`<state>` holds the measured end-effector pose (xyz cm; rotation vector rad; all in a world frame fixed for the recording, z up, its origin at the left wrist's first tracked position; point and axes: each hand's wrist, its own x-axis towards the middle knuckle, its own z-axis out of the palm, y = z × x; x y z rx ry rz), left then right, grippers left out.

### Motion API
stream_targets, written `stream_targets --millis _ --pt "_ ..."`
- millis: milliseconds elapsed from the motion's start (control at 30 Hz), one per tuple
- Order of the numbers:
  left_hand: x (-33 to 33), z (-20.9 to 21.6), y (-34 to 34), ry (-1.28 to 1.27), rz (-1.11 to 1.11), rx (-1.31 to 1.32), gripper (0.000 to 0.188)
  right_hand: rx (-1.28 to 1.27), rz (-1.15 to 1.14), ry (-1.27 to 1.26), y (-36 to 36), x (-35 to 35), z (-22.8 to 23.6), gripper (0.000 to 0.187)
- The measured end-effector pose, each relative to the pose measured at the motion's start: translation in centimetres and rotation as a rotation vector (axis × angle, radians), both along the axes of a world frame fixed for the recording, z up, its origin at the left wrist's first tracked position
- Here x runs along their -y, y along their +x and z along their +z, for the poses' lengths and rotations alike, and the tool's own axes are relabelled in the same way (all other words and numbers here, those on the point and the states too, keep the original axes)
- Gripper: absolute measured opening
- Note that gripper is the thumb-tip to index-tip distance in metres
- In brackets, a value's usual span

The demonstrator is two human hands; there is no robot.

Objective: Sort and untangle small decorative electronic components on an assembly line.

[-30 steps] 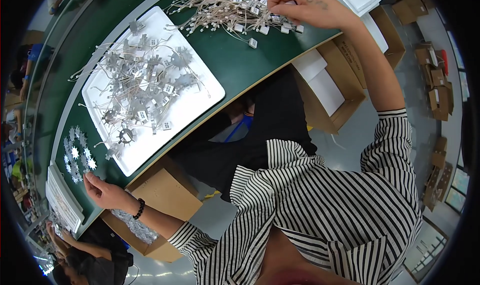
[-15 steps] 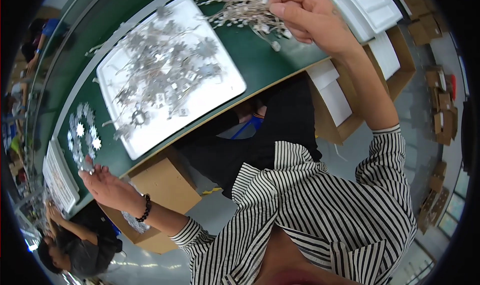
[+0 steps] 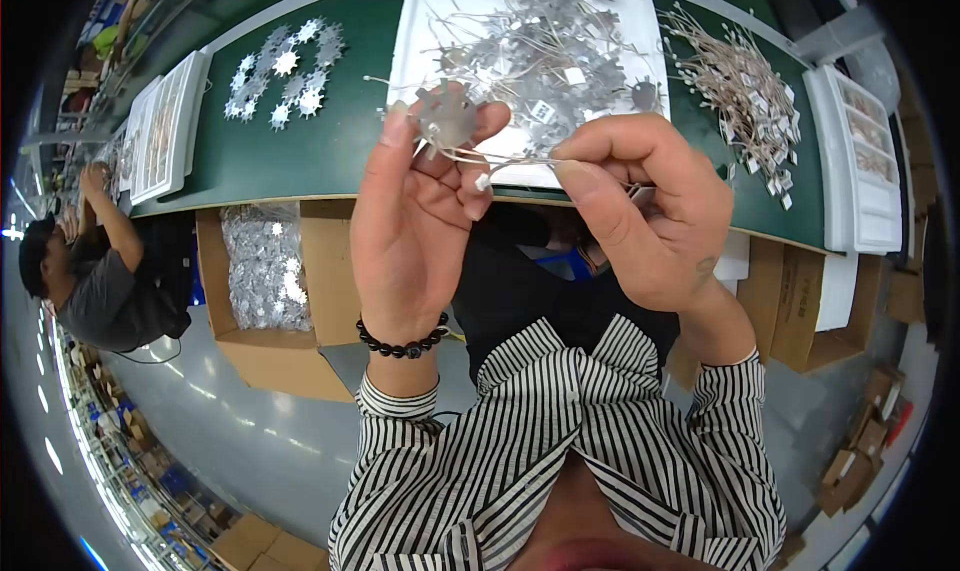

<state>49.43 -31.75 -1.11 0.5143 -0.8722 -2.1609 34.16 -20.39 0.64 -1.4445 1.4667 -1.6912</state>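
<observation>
Head cam: left hand grips a toothed metal disc, flat face toward the camera, over the white tray. Right hand pinches the wire lead, stretched sideways, left to right. One tray label has dark print.
</observation>
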Motion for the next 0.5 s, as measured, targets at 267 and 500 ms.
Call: stream_targets --millis 267,500 --pt "0.4 -0.4 0.2 0.038 -0.012 -0.108 0.048 0.016 -0.115 -0.038 0.5 1.6 -0.5 0.010" --pt "0.9 -0.3 0.6 -0.044 0.017 -0.036 0.047 0.058 -0.138 0.109 0.6 2.0 -0.3 0.008"
